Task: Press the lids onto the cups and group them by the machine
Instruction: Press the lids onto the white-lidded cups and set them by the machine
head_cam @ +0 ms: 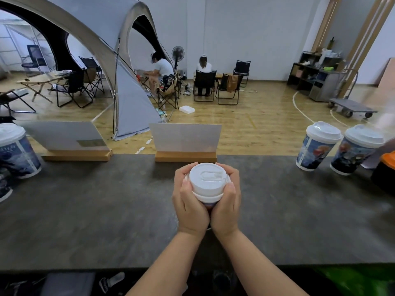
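Note:
A printed paper cup with a white lid (207, 179) stands at the middle of the dark counter (106, 210). My left hand (189, 201) and my right hand (227, 199) wrap around it from both sides, fingers curled over the lid's rim; the cup's body is almost wholly hidden. Two lidded printed cups (318, 145) (357, 149) stand side by side at the right, next to a dark and orange object (384, 171) cut off by the frame. Another lidded cup (16, 150) stands at the far left edge, with part of a further cup (4, 186) below it.
Two white sign holders on wooden bases (70, 139) (186, 142) stand along the counter's far edge. Beyond lie a wooden floor, a grey tent, folding chairs, two seated people, a shelf unit and a flat trolley.

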`<action>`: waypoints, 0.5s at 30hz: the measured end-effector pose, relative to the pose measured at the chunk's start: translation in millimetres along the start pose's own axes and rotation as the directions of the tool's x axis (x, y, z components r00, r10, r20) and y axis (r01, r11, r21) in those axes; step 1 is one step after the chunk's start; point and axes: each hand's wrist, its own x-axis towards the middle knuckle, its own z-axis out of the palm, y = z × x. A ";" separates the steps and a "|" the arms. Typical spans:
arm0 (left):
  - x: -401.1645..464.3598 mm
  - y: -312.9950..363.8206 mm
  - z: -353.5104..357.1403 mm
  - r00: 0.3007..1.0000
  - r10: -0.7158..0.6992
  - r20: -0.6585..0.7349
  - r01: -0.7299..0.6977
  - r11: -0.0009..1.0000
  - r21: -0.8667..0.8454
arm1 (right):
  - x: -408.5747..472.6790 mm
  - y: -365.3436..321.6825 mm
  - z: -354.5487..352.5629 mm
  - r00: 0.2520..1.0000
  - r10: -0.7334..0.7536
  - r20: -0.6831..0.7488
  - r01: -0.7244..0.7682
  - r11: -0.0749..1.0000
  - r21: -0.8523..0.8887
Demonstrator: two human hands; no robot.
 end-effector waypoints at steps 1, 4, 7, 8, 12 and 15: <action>0.5 -0.2 0.0 1.000 0.004 0.001 -0.004 1.000 0.007 | 0.0 0.8 0.5 1.000 0.010 -0.014 -0.010 1.000 0.000; -0.2 1.4 1.0 1.000 0.009 0.002 -0.009 1.000 0.002 | 0.0 3.0 0.6 0.998 0.043 -0.040 -0.044 0.999 -0.005; 0.0 2.2 -0.3 1.000 0.019 0.021 -0.019 1.000 0.022 | 0.3 2.5 0.5 0.999 0.032 -0.018 -0.033 0.999 -0.029; 0.8 1.0 -1.7 0.999 0.019 0.030 -0.020 0.999 0.031 | -0.1 1.3 0.4 0.999 0.042 -0.003 -0.042 0.999 -0.033; 0.7 3.8 -5.3 0.996 0.015 0.083 -0.022 0.996 0.083 | 6.7 -8.9 -5.7 0.939 0.340 0.059 -0.343 0.937 0.067; 0.9 5.6 -5.2 0.997 -0.018 0.074 0.013 0.997 0.074 | 19.0 -21.3 -8.9 0.826 0.542 0.154 -0.558 0.825 0.087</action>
